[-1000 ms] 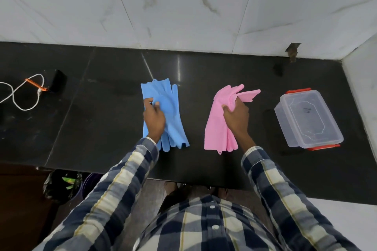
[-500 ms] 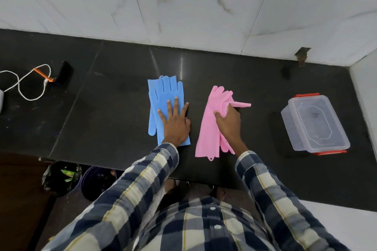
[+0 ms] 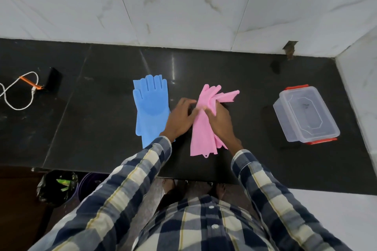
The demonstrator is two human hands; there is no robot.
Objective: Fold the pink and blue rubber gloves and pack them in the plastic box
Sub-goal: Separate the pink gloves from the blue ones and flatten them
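The blue rubber gloves [image 3: 150, 106] lie flat and stacked on the black counter, fingers pointing to the wall. To their right lie the pink rubber gloves [image 3: 204, 132], fingers splayed toward the upper right. My left hand [image 3: 180, 119] pinches the pink gloves at their left edge near the palm. My right hand [image 3: 221, 123] presses and grips them from the right side. The clear plastic box [image 3: 306, 114], with red clips and its lid on, stands at the right end of the counter, apart from both hands.
A white cable with an orange tie [image 3: 19, 91] and a black block [image 3: 53, 79] lie at the far left. The tiled wall [image 3: 183, 10] closes the back and right. Below the counter's front edge [image 3: 98, 171] stand a bin bag [image 3: 57, 186] and a bucket.
My left hand has left the blue gloves and moved right onto the pink gloves. The blue gloves now lie untouched. My right hand stays on the pink gloves.
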